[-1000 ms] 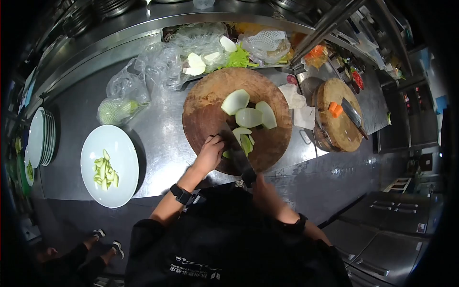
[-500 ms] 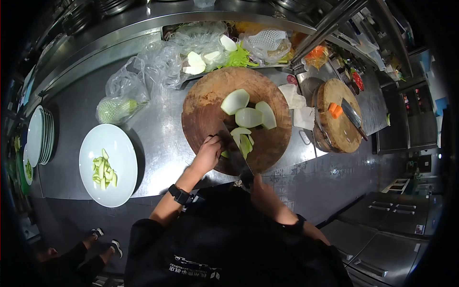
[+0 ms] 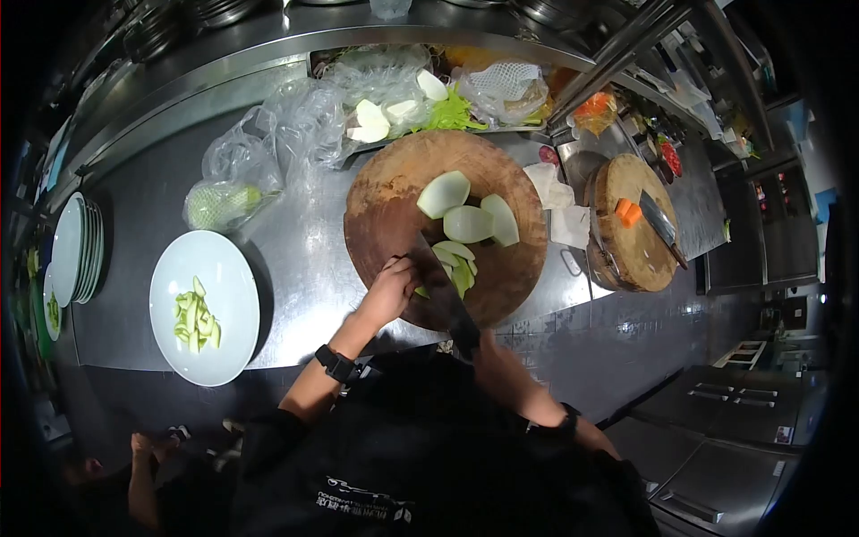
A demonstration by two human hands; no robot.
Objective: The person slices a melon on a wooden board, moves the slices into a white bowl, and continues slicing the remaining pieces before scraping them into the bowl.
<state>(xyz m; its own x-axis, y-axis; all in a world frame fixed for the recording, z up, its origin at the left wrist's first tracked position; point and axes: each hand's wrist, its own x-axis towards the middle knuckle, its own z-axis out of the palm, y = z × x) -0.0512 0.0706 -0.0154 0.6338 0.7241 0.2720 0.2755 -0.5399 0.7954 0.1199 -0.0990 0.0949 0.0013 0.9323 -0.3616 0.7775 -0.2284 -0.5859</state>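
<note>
A round wooden chopping board (image 3: pixel 385 170) lies before me. Curled fingers of my left hand (image 3: pixel 390 294) press a pale green vegetable piece (image 3: pixel 420 291) onto its near left part; most of that piece is hidden by the hand and blade. My right hand (image 3: pixel 495 367) grips the dark handle of a kitchen knife (image 3: pixel 445 291), whose blade stands close beside the left fingertips. Just right of the blade lie several cut slices (image 3: pixel 460 267). Farther back rest three larger pale green chunks (image 3: pixel 467 224), rounded and peeled.
At left, a white plate (image 3: pixel 170 313) bears cut green pieces, and stacked plates (image 3: pixel 88 251) stand beyond. A bagged vegetable (image 3: pixel 219 206) lies behind. Right, another board (image 3: pixel 626 255) carries carrot pieces (image 3: pixel 628 212) and a second knife (image 3: pixel 660 219). Another person's arm (image 3: pixel 141 479) shows lower left.
The knife blade has shifted slightly beside my left hand, which stays nearly in place. The slices right of the blade have shifted a little. At lower left, the other person has moved.
</note>
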